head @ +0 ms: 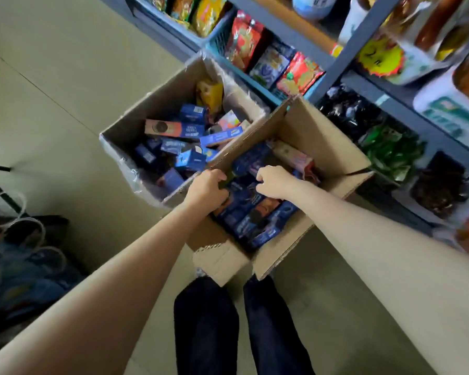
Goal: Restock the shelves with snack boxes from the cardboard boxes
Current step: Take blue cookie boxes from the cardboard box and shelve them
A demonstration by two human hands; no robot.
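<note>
Both hands are reaching down into the nearer open brown corrugated cardboard box (322, 147) on the floor, the left hand (207, 189) curling its fingers round what is probably a dark blue rectangular snack box (244, 185), though blur is hiding the exact grip, and the right hand (272, 182) bending its fingers onto the same glossy packs, seemingly to lift several out together. A second, plastic-lined cardboard box (125, 128) is sitting just beyond, holding more loosely tumbled blue cartons, while the grey metal shelves (339, 60) alongside are carrying crinkly foil snack bags.
</note>
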